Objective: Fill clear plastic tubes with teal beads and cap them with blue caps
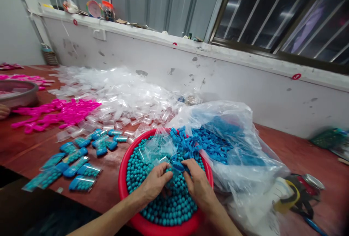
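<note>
A red basin [123,188] full of small teal beads [169,210] stands at the table's near edge. Both hands work over it. My left hand [155,182] pinches a small clear plastic bag [169,178] among the beads. My right hand [198,185] is closed on a blue plastic piece [178,166] at the bag's mouth. More empty clear bags [156,147] and loose blue plastic pieces [185,143] lie on top of the beads at the basin's far side.
A large clear sack of blue pieces [226,141] lies right of the basin. Several filled bead packets [81,163] lie left. A heap of empty clear bags [114,94], pink pieces [60,112] and a metal bowl [19,94] lie beyond. Another person's hand [3,112] shows far left.
</note>
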Action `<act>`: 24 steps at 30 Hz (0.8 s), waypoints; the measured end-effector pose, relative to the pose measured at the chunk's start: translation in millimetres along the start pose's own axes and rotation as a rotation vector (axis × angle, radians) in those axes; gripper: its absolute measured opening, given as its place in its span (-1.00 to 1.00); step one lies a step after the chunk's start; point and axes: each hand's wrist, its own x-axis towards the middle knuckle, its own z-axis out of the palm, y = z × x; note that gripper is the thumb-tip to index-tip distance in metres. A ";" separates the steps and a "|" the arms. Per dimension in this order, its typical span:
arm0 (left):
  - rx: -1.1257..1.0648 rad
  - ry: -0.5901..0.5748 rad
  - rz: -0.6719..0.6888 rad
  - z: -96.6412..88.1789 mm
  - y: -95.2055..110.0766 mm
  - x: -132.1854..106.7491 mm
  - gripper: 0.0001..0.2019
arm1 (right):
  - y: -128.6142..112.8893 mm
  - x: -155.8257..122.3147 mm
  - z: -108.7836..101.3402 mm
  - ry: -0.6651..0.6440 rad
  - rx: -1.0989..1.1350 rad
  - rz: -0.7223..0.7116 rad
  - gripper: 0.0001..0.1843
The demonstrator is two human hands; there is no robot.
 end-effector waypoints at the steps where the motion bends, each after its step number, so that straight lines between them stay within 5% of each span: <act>1: -0.004 0.003 -0.006 0.1 -0.1 -0.6 -0.72 | -1.8 -1.7 3.7 -0.022 -0.039 -0.014 -0.70; 6: -0.013 0.015 -0.022 -4.0 -1.4 -1.8 -0.72 | -1.1 -5.5 3.6 -0.124 -0.015 -0.043 -0.64; 11: -0.039 -0.006 -0.038 -4.8 -2.4 -2.0 -0.70 | 2.3 -2.9 2.0 -0.054 0.007 -0.034 -0.61; 19: 0.047 0.116 -0.050 -10.9 -5.2 -0.8 -0.70 | 13.2 -5.8 -8.0 -0.279 0.043 -0.072 -0.67; 24: 0.090 0.130 -0.024 -10.4 -3.7 0.7 -0.71 | 9.3 0.8 -15.9 -0.110 0.130 0.061 -0.71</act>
